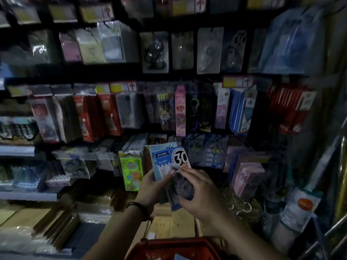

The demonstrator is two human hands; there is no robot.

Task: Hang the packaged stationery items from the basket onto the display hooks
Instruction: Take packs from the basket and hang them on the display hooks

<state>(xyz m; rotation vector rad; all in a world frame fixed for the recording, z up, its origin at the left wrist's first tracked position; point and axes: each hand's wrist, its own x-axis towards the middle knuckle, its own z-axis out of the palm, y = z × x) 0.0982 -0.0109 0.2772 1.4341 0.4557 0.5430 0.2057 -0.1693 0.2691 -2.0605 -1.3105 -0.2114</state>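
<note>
Left hand (151, 186), w/ a dark beaded bracelet (139, 208) on the wrist, has its fingers curled round the left edge of a small stack of blue-and-white carded packs (169, 160). The front one has a big black "30" printed on it and a clear blister lower down. Right hand (203, 195) is on the same stack from the other side, fingers laid over the front & bottom corner, thumb tip pressed near the card's middle, so both hands are clamped on it. The stack is upright, mid-air, in front of the lower row of the display, not on any hook afaict. The red plastic basket (170, 247) sits right below the forearms at the bottom edge; can't rly make out what's inside, too dark. Rest of the wall, L to R: red boxed packs (85, 117) hanging in the middle row, yellow-and-red price tags (118, 87) above them, a neon green box w/ round windows (131, 170) just left of the held stack, a tall pink printed pack (180, 111) above it, a blue-and-white striped pack (241, 112) further right, then a white pouch w/ an orange circle (302, 205) low at the far right. Everything's blurry & dim, labels mostly unreadable.
</note>
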